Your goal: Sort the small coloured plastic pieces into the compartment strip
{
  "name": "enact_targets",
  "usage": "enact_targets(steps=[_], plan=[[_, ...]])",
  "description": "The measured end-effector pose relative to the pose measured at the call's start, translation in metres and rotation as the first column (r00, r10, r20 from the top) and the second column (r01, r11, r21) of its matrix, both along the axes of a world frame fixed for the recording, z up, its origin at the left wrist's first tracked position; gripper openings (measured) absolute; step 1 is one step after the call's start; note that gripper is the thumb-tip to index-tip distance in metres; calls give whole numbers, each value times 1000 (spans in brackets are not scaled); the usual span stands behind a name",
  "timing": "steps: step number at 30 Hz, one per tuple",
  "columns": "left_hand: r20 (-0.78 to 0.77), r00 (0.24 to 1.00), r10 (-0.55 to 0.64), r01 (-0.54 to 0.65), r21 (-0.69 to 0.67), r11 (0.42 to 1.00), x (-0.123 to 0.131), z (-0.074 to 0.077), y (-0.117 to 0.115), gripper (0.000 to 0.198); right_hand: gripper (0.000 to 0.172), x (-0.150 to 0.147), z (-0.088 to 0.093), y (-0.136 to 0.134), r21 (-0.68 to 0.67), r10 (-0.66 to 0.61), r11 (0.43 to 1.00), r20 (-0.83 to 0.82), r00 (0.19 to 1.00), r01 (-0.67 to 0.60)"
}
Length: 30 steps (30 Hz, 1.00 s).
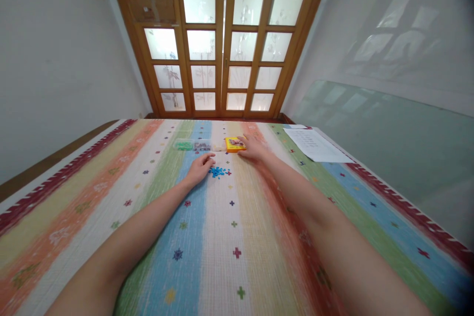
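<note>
My right hand (255,148) is on the right end of a small yellow box (231,148) with a picture on its top. Its fingers and thumb span the box's far and near edges. Beside a loose pile of small blue pieces (219,173) rests my left hand (201,167), its fingers loosely bent and apart, with nothing visible in them. Just beyond it lies a clear plastic container (193,145) in sections. Green pieces (184,146) fill its left section, and dark pieces sit in the middle. Pale pieces (218,148) show at its right end, near the yellow box.
A striped, patterned cloth (218,247) covers the table. Printed white paper (316,144) lies at the far right, beside a greenish glass panel (388,133) leaning by the wall. Wooden doors with glass panes (224,39) stand beyond the table.
</note>
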<state>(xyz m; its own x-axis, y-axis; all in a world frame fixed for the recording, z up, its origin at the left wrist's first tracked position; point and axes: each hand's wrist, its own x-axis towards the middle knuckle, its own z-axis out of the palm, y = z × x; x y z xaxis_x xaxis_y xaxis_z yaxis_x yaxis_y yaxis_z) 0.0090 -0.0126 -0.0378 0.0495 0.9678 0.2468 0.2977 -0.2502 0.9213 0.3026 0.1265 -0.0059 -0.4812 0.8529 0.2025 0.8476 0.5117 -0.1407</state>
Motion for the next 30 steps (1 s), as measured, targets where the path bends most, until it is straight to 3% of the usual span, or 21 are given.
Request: enact_targets(steps=[5,9,15,18,22,30], plan=[[-136,991,7,-2,40,999,2,9,-8,37,93,-4,15,28,-201,121,973,45,992,-110],[-176,984,-5,17,62,998,2,9,-9,37,89,-3,18,26,-201,84,977,90,992,-65],[-170,985,2,10,74,997,3,9,-8,38,88,3,22,2,-24,-10,1000,-95,995,7],[-137,991,10,0,73,997,4,8,-7,44,83,-4,29,-20,78,101,993,-196,976,-87],[-36,999,0,3,90,996,7,12,-8,60,83,-32,32,-54,114,294,955,-212,932,-275],[72,997,-11,4,104,995,3,18,-9,63,70,-68,26,-75,113,314,949,-382,869,-293]])
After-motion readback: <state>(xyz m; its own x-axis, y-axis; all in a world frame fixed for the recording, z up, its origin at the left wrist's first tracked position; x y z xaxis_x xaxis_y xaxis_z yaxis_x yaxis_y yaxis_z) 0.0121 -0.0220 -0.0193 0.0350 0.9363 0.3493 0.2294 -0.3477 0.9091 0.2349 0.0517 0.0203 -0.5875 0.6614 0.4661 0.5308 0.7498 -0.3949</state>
